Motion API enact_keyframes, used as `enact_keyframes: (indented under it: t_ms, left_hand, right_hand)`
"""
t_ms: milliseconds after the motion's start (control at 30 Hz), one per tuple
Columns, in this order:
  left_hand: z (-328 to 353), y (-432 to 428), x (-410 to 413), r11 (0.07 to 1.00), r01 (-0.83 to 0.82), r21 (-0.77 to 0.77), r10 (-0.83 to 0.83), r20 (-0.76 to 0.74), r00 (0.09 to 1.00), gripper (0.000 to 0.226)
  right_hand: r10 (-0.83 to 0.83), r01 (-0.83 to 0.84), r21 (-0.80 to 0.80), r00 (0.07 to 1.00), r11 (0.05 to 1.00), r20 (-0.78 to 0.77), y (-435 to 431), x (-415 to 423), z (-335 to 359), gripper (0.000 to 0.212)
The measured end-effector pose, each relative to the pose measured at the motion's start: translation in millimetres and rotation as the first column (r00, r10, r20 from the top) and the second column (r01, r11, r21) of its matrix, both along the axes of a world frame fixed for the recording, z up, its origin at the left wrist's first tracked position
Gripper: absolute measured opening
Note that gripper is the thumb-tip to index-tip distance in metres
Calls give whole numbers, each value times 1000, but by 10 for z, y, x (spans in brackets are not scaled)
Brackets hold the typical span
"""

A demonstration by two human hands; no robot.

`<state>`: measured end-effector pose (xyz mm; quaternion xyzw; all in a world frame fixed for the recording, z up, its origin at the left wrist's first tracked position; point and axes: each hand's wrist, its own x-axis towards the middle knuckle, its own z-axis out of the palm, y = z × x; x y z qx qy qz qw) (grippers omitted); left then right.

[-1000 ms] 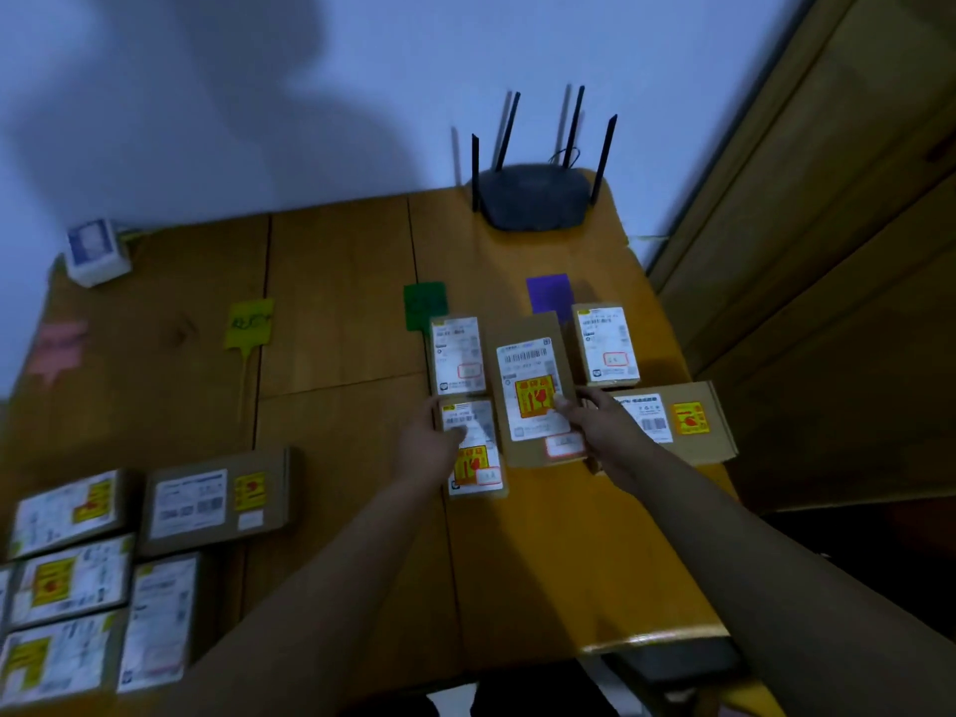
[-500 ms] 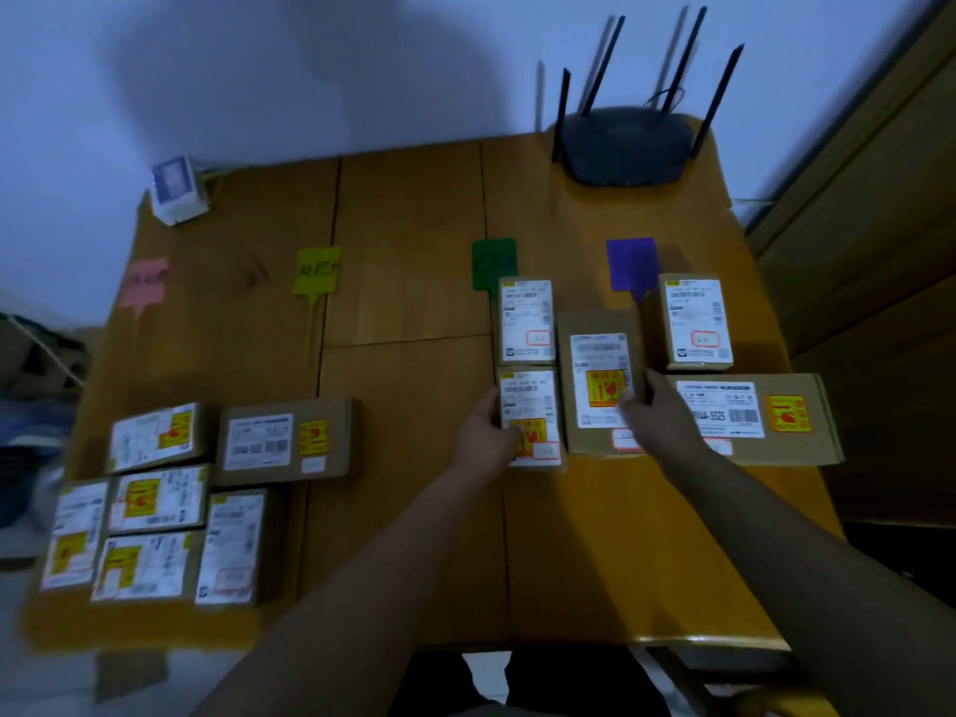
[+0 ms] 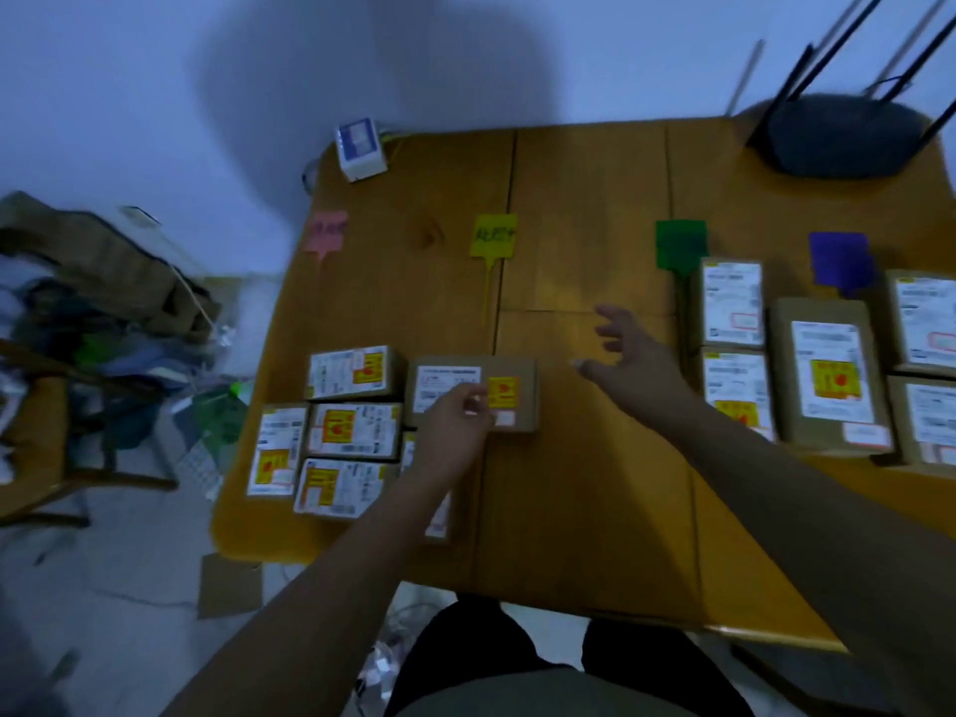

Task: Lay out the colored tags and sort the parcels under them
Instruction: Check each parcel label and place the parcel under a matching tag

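Four tags lie in a row on the wooden table [image 3: 584, 509]: pink [image 3: 326, 230], yellow [image 3: 495, 235], green [image 3: 680, 245] and purple [image 3: 840, 261]. Two parcels [image 3: 732, 302] [image 3: 737, 390] sit below the green tag. A brown parcel [image 3: 825, 375] and two more [image 3: 923, 323] lie below the purple one. My left hand [image 3: 458, 416] rests with bent fingers on top of a brown parcel [image 3: 517, 372] beside the unsorted pile [image 3: 352, 432]. My right hand [image 3: 631, 354] hovers open over bare table, fingers spread, holding nothing.
A black router [image 3: 843, 137] with antennas stands at the far right corner. A small white box [image 3: 360, 147] sits at the far left corner. Clutter and bags [image 3: 103, 282] lie on the floor left of the table. Nothing lies under the pink and yellow tags.
Both hands left the parcels under the green and purple tags. My left hand swung left onto the brown parcel by the pile; my right hand lifted and opened. The view panned left.
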<state>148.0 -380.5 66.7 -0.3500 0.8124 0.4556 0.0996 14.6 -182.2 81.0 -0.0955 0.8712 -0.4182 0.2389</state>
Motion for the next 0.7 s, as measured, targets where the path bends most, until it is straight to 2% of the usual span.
enact_keyframes:
  t_ms: [100, 233, 367, 500, 600, 700]
  left_hand:
    - [-133, -360, 503, 995, 48, -85, -36, 138, 990, 48]
    - [-322, -435, 915, 938, 226, -262, -137, 319, 938, 87]
    - [-414, -309, 1039, 894, 254, -368, -157, 274, 949, 108]
    - [-492, -236, 1003, 856, 267, -443, -163, 258, 952, 117]
    - [-538, -245, 946, 857, 280, -433, -158, 296, 942, 121]
    - [-556, -259, 902, 856, 284, -432, -160, 301, 940, 105]
  right_hand:
    - [-23, 13, 68, 987, 998, 157, -573, 241, -282, 91]
    - [-149, 126, 110, 960, 986, 237, -933, 454, -580, 88]
    - [-336, 312, 124, 872, 942, 356, -1018, 555, -776, 79]
    - [-463, 464, 98, 795, 880, 392, -1064, 579, -885, 75]
    - [-493, 493, 112, 773, 863, 399, -1125, 591, -961, 77]
    - [-512, 505, 129, 764, 853, 394, -1166, 613, -1049, 83]
